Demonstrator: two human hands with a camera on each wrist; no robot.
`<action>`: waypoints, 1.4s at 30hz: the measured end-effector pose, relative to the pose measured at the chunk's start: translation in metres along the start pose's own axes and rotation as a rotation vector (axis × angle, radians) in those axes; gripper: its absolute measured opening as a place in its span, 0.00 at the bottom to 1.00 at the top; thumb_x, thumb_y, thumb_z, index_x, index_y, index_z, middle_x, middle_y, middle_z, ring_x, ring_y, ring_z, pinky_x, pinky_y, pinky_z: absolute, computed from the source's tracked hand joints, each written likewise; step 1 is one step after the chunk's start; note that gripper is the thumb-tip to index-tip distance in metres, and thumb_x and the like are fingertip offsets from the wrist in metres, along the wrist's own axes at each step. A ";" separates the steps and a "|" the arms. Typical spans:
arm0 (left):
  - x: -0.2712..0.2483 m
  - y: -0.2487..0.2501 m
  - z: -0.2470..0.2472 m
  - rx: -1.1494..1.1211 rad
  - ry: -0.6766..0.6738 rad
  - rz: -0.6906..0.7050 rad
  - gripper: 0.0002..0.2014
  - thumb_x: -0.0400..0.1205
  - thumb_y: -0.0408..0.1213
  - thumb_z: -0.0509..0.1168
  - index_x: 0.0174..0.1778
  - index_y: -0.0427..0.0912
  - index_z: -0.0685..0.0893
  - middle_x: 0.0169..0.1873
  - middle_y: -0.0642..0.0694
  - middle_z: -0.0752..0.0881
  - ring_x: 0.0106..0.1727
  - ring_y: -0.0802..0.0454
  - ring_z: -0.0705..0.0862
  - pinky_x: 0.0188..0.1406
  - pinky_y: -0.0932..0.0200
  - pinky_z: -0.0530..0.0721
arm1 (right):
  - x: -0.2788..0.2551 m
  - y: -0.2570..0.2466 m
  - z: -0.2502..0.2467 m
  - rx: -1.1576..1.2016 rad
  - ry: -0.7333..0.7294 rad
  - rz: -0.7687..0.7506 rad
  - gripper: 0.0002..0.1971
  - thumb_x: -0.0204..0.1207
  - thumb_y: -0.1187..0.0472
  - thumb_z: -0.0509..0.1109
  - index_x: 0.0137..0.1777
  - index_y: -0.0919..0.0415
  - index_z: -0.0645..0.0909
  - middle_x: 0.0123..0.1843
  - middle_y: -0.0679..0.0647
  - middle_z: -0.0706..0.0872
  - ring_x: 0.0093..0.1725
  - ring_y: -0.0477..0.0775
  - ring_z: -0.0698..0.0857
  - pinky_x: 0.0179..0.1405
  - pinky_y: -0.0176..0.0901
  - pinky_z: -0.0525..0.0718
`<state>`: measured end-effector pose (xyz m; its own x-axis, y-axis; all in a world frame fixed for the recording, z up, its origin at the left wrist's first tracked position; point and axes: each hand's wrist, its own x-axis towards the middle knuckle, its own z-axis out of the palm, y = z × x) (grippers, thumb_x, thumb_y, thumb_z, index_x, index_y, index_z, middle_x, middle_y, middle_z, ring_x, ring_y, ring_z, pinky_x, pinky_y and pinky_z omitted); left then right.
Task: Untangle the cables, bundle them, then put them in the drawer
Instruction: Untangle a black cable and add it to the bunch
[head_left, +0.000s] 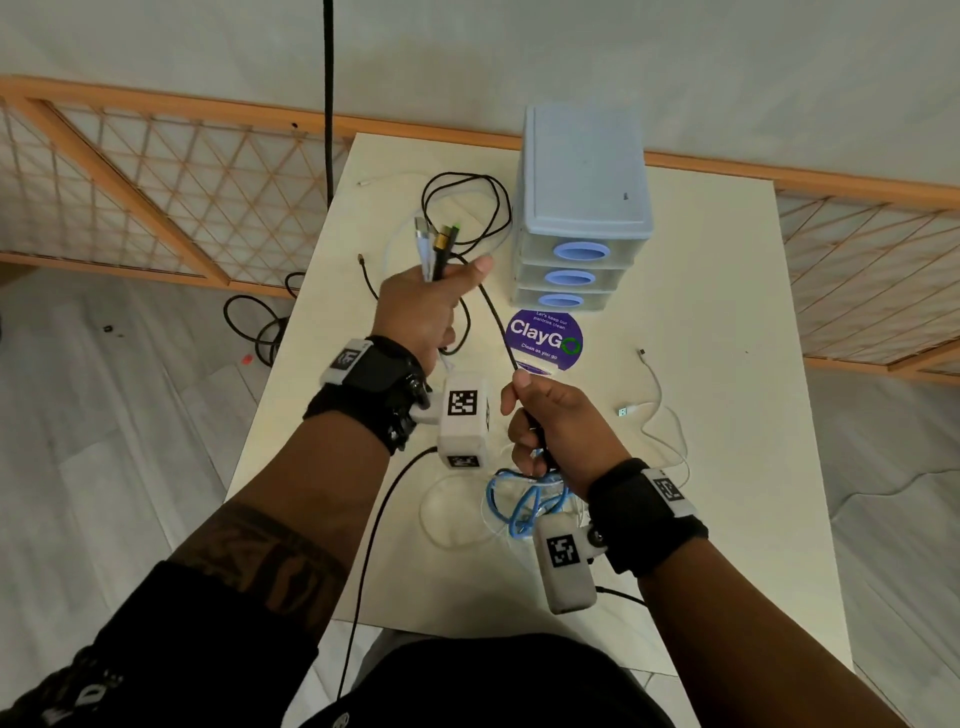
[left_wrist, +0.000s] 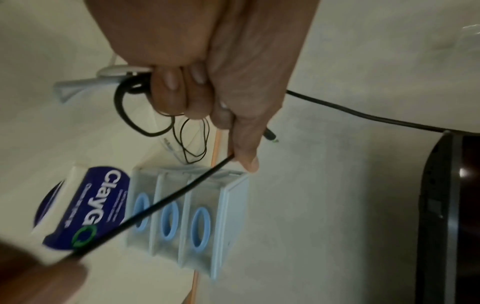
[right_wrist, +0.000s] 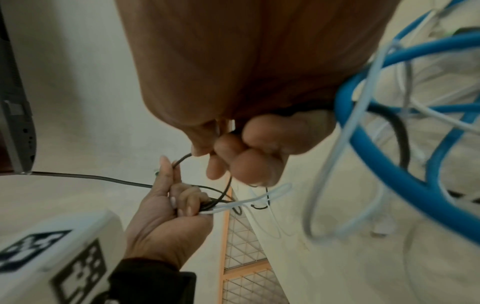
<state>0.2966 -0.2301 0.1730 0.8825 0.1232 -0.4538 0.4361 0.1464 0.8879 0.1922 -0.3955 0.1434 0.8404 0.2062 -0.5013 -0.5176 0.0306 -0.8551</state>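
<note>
You are working under soft, even, rather dim light that is casting only faint shadows on the table (head_left: 675, 312). Your head view is bending straight lines at its edges. Your left wrist view is smearing the purple sticker (left_wrist: 85, 207), and your right wrist view is blurring the blue cable (right_wrist: 384, 164) close to the lens.

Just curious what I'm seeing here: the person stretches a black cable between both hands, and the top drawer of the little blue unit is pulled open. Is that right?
Not quite. The black cable does run from the left hand to the right hand, but all three drawers of the drawer unit are closed, as the head view shows.
</note>
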 end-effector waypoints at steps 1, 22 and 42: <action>0.003 0.002 -0.002 -0.009 0.001 -0.012 0.18 0.75 0.47 0.84 0.51 0.38 0.89 0.23 0.54 0.63 0.23 0.55 0.57 0.20 0.61 0.57 | 0.000 0.001 0.000 -0.001 0.003 -0.003 0.21 0.88 0.43 0.60 0.42 0.58 0.80 0.27 0.55 0.69 0.19 0.54 0.72 0.24 0.40 0.66; -0.014 -0.009 -0.001 0.224 -0.321 -0.138 0.26 0.76 0.49 0.82 0.60 0.33 0.89 0.21 0.55 0.63 0.25 0.53 0.58 0.20 0.61 0.58 | 0.001 -0.005 0.001 0.007 0.011 -0.032 0.22 0.89 0.42 0.58 0.44 0.58 0.79 0.26 0.54 0.68 0.20 0.54 0.73 0.23 0.39 0.66; -0.028 -0.023 0.008 0.187 -0.246 -0.112 0.08 0.78 0.39 0.82 0.41 0.40 0.90 0.21 0.52 0.66 0.24 0.52 0.58 0.26 0.56 0.54 | -0.004 -0.002 0.006 0.078 0.032 -0.038 0.20 0.89 0.44 0.58 0.45 0.59 0.78 0.24 0.51 0.68 0.19 0.53 0.71 0.24 0.39 0.65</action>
<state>0.2628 -0.2448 0.1657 0.8334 -0.1274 -0.5378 0.5374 -0.0404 0.8423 0.1893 -0.3902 0.1477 0.8635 0.1722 -0.4740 -0.4955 0.1142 -0.8611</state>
